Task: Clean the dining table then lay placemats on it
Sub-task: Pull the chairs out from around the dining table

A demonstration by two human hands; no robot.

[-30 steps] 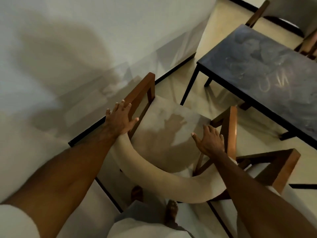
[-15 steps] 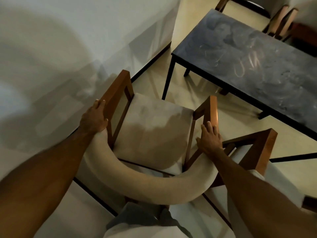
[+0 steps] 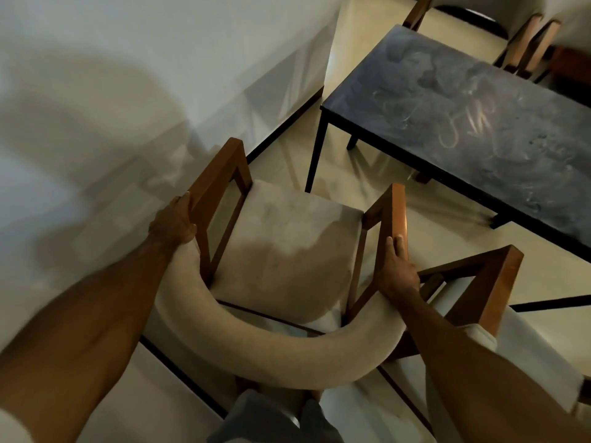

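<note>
Up at the right, the dark slate-grey rectangular dining table on thin black legs stands well apart from both hands, its top smeared with pale dusty streaks. Nearer, a wooden-framed armchair with a beige cushioned seat and curved padded backrest sits between the table and the person. The left hand grips the rear end of the chair's left armrest, fingers curled over its outer edge, though blur hides most of them. The right hand rests on the right armrest, its fingers lying together along the wood, the thumb on the inner side; it seems to clasp the rail. A second similar wooden chair stands just beside the first on the right. More chairs line the table's far side. A white wall runs along the left above the cream tiled floor.
</note>
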